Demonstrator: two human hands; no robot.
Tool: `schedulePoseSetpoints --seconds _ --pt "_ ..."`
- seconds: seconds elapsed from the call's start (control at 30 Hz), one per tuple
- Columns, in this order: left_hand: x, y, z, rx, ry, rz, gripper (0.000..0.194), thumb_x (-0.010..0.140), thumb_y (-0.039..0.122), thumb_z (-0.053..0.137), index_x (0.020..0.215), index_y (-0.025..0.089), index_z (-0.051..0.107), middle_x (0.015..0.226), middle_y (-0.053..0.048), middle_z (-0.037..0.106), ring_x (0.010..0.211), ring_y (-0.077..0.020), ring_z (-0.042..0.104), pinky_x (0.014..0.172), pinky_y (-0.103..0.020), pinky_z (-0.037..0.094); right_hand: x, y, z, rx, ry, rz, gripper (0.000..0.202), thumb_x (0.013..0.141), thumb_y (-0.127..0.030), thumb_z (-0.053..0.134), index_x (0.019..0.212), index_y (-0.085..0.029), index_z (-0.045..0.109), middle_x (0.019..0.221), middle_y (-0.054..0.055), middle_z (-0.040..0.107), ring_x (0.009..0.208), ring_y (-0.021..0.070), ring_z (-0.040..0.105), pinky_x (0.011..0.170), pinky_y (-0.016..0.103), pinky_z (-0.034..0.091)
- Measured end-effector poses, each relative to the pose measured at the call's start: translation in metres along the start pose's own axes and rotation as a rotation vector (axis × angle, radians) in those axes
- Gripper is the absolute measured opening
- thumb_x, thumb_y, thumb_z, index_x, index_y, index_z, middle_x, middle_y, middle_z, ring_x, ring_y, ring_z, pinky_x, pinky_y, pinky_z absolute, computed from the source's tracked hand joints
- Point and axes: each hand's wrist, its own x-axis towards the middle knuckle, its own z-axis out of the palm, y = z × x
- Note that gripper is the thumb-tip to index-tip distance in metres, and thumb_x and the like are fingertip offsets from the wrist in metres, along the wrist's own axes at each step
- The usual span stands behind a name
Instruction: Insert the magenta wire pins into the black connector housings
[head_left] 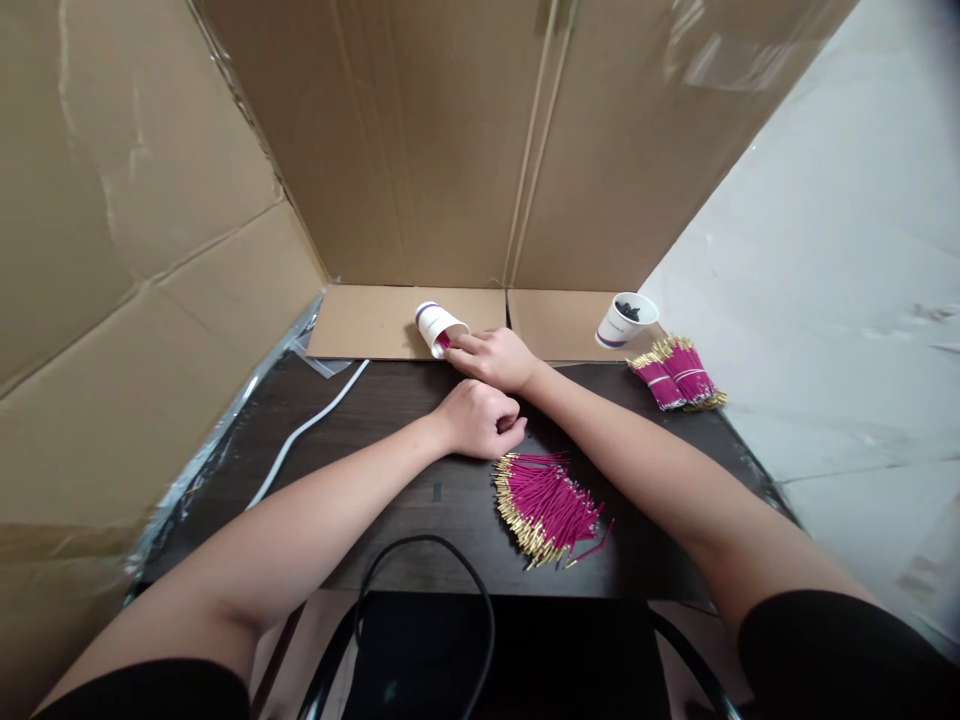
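A white paper cup (442, 329) lies on its side on the cardboard strip, its mouth toward the right, with some magenta wire pieces inside. My right hand (499, 358) is at the cup's mouth, fingers bent together; its fingertips are partly hidden. Just in front of it, my left hand (484, 420) is curled closed above the dark table, and whatever it holds is hidden. Nearer to me lies a fanned heap of magenta wire pieces (551, 505) with gold-coloured ends, close to the left hand. One piece sticks out at the heap's right side.
A second paper cup (621, 322) with small black parts stands at the back right. Beside it lie tied bundles of magenta wire pieces (679, 375). Cardboard walls (420, 140) enclose the back and left. A white cable (307, 428) crosses the table's left; a black cable (427, 540) loops at the front edge.
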Motion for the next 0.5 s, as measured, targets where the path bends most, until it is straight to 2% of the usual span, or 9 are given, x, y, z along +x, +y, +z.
schedulePoseSetpoints --seconds 0.1,0.27,0.33,0.4,0.5 --pt "0.000 0.000 0.001 0.014 -0.008 0.000 0.039 0.097 0.026 0.068 0.060 0.020 0.057 0.055 0.001 0.062 0.047 -0.0135 0.054 0.054 -0.032 0.036 0.000 -0.002 -0.002 -0.021 -0.034 0.039 0.047 0.117 -0.032 0.037 0.142 -0.026 0.076 0.125 0.008 0.078 0.077 0.0066 0.049 0.069 0.033 0.012" --pt "-0.001 0.001 -0.002 0.030 -0.028 -0.014 0.039 0.097 0.027 0.067 0.060 0.020 0.057 0.055 0.002 0.061 0.047 -0.0133 0.050 0.054 -0.034 0.033 -0.005 -0.004 -0.014 0.065 0.003 0.105 0.053 0.119 -0.046 0.035 0.133 -0.025 0.081 0.137 0.006 0.078 0.075 0.0044 0.045 0.068 0.032 0.013" --pt "-0.001 0.001 -0.004 0.041 -0.018 -0.035 0.039 0.097 0.028 0.068 0.061 0.020 0.057 0.055 0.002 0.060 0.048 -0.0136 0.049 0.055 -0.034 0.033 -0.014 -0.002 -0.022 0.123 0.016 0.139 0.050 0.118 -0.045 0.038 0.134 -0.025 0.082 0.128 0.006 0.080 0.075 0.0047 0.045 0.069 0.030 0.016" --pt "0.000 0.000 -0.006 0.067 0.020 -0.086 0.036 0.097 0.029 0.069 0.063 0.020 0.058 0.058 0.002 0.059 0.052 -0.0146 0.050 0.058 -0.034 0.037 -0.029 0.002 -0.033 0.200 0.048 0.223 0.047 0.116 -0.041 0.043 0.128 -0.022 0.084 0.116 0.007 0.081 0.077 0.0055 0.050 0.070 0.028 0.021" --pt "0.005 -0.004 -0.009 0.140 0.108 -0.215 0.023 0.096 0.026 0.067 0.075 0.020 0.061 0.069 -0.001 0.062 0.065 -0.0178 0.056 0.066 -0.036 0.043 -0.060 0.006 -0.061 0.420 0.108 0.381 0.036 0.110 -0.036 0.054 0.117 -0.015 0.083 0.106 0.008 0.082 0.082 0.0056 0.059 0.077 0.023 0.036"
